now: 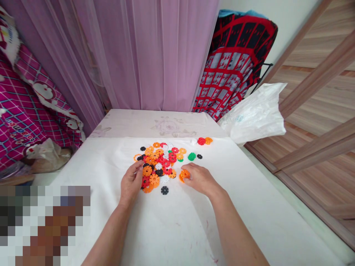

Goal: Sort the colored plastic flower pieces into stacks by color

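A heap of notched plastic snowflake discs (154, 180) in orange, red, black, white and green lies on the white-covered table (177, 225). At the heap's left edge is my left hand (131, 181), thumb and fingers drawn together; whatever they pinch, if anything, is hidden. To the right of the heap, my right hand (202, 178) grips orange snowflake discs (183, 175) between thumb and fingers, low over the cloth. A single black disc (164, 190) lies in front of the heap, between my hands.
Beyond my right hand lie green discs (191, 156) and a small black disc (199, 156). Farther back sit white (193, 142), red (201, 141) and orange discs (209, 140). A white plastic bag (257, 114) is at the table's right back corner. Purple curtains (163, 55) hang behind.
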`<state>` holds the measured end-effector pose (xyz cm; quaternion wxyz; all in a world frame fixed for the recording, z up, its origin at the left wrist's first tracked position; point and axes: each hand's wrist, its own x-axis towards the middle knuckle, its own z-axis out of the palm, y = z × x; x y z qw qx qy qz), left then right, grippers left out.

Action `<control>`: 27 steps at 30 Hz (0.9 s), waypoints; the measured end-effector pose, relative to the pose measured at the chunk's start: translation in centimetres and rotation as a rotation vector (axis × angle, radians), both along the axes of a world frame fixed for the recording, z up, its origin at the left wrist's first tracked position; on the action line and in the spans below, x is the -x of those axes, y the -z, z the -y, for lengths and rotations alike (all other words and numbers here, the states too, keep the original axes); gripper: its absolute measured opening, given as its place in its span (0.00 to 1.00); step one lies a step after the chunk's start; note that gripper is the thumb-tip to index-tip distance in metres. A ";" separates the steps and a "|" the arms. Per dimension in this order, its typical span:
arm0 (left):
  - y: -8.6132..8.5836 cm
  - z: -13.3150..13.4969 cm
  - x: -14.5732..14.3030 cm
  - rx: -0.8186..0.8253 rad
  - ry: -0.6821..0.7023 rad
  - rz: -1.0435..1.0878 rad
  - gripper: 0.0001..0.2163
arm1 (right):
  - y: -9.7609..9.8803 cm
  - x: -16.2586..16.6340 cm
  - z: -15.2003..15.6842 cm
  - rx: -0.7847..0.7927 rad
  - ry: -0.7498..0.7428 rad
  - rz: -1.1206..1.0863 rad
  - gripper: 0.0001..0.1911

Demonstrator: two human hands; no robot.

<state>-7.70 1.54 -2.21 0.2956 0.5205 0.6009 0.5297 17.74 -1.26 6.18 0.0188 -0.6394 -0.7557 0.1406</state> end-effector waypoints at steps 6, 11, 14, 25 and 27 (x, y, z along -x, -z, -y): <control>-0.2 0.1 -0.3 0.004 -0.004 0.019 0.16 | 0.4 0.4 0.0 0.022 -0.018 0.052 0.20; -0.5 0.1 -0.2 0.009 -0.003 0.017 0.16 | 1.0 0.6 0.1 0.046 -0.039 0.005 0.24; -0.4 0.1 -0.2 0.012 -0.007 0.016 0.16 | 1.3 0.8 0.0 0.047 -0.046 0.000 0.22; -0.3 0.2 -0.3 -0.001 -0.003 0.030 0.15 | 1.7 0.6 -0.2 0.048 -0.049 -0.039 0.17; -0.3 0.2 -0.3 0.000 -0.004 0.041 0.15 | 1.5 0.6 -0.1 0.046 -0.057 -0.047 0.16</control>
